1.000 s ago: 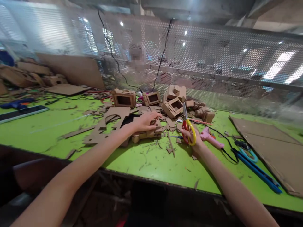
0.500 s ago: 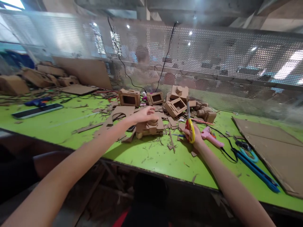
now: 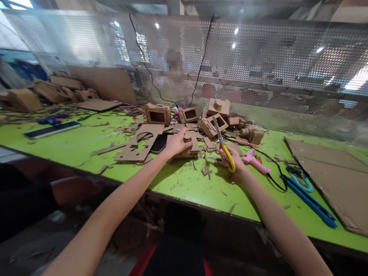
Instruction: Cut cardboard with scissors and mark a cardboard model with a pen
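Two bare hands work at the green bench (image 3: 71,147). Her left hand (image 3: 176,142) is cupped over a small cardboard model (image 3: 189,147), its grip closed on the round knob on top — the model sits on the bench among cardboard scraps (image 3: 138,147). Just to the right, the right hand (image 3: 233,164) holds yellow-handled scissors (image 3: 224,147), fingers through the loops, blades pointing up and away — the grip is firmly closed. A pink glue gun (image 3: 255,161) lies just beyond that hand.
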Tool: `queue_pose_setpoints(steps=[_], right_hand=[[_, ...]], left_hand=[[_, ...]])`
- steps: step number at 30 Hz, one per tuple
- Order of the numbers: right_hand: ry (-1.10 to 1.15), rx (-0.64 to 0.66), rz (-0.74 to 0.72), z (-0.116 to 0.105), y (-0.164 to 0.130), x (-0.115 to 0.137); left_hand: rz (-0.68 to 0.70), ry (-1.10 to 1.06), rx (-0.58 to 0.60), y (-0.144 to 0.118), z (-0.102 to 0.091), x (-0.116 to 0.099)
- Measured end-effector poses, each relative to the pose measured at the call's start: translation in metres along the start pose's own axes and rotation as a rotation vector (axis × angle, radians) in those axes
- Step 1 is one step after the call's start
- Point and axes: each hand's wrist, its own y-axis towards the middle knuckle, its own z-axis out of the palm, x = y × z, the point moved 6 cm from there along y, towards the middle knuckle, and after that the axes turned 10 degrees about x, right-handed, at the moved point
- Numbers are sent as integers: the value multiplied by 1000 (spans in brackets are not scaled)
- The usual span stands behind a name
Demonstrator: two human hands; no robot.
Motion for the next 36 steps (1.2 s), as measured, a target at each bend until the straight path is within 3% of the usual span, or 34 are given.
queue_pose_setpoints(steps=[2, 5, 7, 9, 13, 16, 20, 25, 32, 36], right_hand=[[-183, -36, -90, -1, -4, 8], [-659, -139, -255, 0, -13, 25], [-898, -179, -286, 3, -17, 31], [-999, -200, -257, 3, -18, 31], [-1072, -267, -228, 0, -17, 31], [-1085, -343, -263, -5, -17, 35], [-1117, -423, -282, -10, -19, 41], [-1136, -490, -250, -11, -19, 44], [-1103, -486, -232, -9, -20, 45], [-1034, -414, -157, -8, -16, 37]], left_hand=[[56, -5, 30, 10, -4, 0], [214, -16, 125, 28, -9, -8], [320, -15, 175, 37, -9, -15], [337, 7, 134, 39, -8, -18], [290, 118, -157, 26, -17, -19], [477, 79, -279, 6, -29, -33], [642, -141, -493, -20, -48, -47], [736, -394, -509, -25, -44, -50], [677, -358, -613, -20, -34, -42], [732, -363, -633, -24, -34, -44]])
